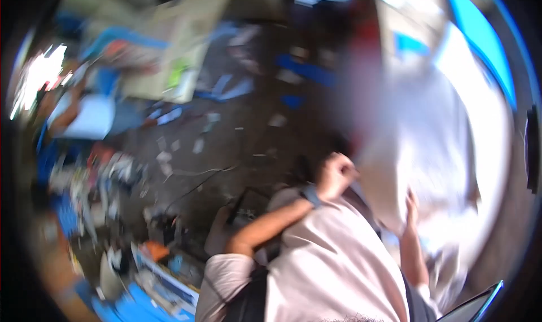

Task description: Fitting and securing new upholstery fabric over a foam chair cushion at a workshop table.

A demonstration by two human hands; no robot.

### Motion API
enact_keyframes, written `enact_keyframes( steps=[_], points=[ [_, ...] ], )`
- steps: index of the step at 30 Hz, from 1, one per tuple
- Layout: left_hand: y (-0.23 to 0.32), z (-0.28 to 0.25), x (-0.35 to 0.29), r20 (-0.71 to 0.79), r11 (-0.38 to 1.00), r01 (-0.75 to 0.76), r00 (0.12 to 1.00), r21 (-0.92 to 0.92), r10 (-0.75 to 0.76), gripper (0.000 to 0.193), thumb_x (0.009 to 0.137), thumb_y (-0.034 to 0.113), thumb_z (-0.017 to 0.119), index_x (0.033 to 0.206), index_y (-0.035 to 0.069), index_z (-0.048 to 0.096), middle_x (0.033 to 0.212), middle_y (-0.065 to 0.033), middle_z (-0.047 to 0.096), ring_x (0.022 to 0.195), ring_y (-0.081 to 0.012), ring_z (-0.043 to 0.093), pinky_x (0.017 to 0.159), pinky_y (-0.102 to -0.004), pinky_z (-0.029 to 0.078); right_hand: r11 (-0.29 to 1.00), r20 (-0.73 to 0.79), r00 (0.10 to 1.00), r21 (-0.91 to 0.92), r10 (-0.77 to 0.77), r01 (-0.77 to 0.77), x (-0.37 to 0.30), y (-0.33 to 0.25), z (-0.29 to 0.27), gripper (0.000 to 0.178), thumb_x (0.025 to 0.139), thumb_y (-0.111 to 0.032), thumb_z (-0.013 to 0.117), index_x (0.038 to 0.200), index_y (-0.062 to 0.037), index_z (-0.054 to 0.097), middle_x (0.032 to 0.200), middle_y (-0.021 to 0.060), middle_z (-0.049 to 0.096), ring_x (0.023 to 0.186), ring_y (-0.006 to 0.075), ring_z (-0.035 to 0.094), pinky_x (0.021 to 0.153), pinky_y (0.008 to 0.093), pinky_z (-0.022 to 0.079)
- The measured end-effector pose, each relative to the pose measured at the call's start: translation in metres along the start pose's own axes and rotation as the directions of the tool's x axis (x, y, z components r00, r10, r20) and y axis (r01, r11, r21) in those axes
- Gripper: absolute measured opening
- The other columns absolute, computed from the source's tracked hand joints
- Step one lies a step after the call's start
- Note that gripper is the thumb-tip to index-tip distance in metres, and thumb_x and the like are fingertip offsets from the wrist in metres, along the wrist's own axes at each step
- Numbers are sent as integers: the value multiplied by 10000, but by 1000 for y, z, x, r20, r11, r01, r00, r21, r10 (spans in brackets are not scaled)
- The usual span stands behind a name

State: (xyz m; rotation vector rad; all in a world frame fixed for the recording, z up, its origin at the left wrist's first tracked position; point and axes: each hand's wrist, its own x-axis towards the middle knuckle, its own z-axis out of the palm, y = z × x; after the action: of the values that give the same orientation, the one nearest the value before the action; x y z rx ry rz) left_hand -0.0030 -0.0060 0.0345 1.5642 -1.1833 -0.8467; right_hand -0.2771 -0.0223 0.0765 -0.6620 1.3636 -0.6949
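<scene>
At the lower edge, wears a pale shirt (333, 260) and, on the left wrist, a dark band (311, 196). Holds the left hand (336, 177) in front of the body with fingers curled into a loose ring, just beside the left edge of a pale sheet (432, 152); cannot tell about contact, or about any grip on something. Reaches up with the right hand (411, 212) to the near part of the sheet, with fingers fairly straight; cannot tell gripping from mere touching. Has the sheet on the right, stretching away from the body, badly blurred.

To the left, shows a blue sheet (135, 306), an orange thing (155, 250) and, farther up, a mixed heap (116, 172). Ahead, shows a dark floor (259, 138) strewn with light scraps (199, 146) and crossed by a thin cable (206, 174).

Farthest off, includes another person (87, 117) at left, near a beige board (197, 14) bearing a green item (176, 75), and a bright blue panel (483, 37) at upper right.
</scene>
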Motion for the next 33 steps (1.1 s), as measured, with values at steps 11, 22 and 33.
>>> enact_keyframes(
  steps=[11, 22, 33],
  points=[
    [84, -10, 26, 509, 932, -21, 842, 362, -179, 461, 919, 401, 614, 848, -52, 660, 776, -194, 631, 710, -369, 639, 646, -454, 520, 69, 630, 755, -758, -181, 649, -32, -18, 88, 211, 896, -107, 535, 954, 65, 643, 1046, 170, 549, 950, 317, 572, 822, 401, 537],
    [18, -11, 3, 405, 911, 409, 824, 60, -397, 175, 903, 106, 642, 963, -59, 637, 846, -101, 695, 818, -150, 661, 680, -354, 546, 430, 430, 789, -671, -438, 605, -14, -27, 42, 347, 847, -133, 725, 1171, -28, 659, 1157, 168, 620, 1047, 312, 615, 870, 425, 540],
    [-8, -16, -17, 523, 863, 484, 703, 146, -483, 205, 907, 116, 646, 989, -70, 618, 821, -114, 692, 749, -134, 631, 672, -310, 521, -115, 376, 757, -920, -534, 376, 2, -13, 34, 700, 964, -585, 463, 1512, -155, 392, 1606, 150, 265, 1501, 346, 185, 1226, 512, 104]
  ],
)
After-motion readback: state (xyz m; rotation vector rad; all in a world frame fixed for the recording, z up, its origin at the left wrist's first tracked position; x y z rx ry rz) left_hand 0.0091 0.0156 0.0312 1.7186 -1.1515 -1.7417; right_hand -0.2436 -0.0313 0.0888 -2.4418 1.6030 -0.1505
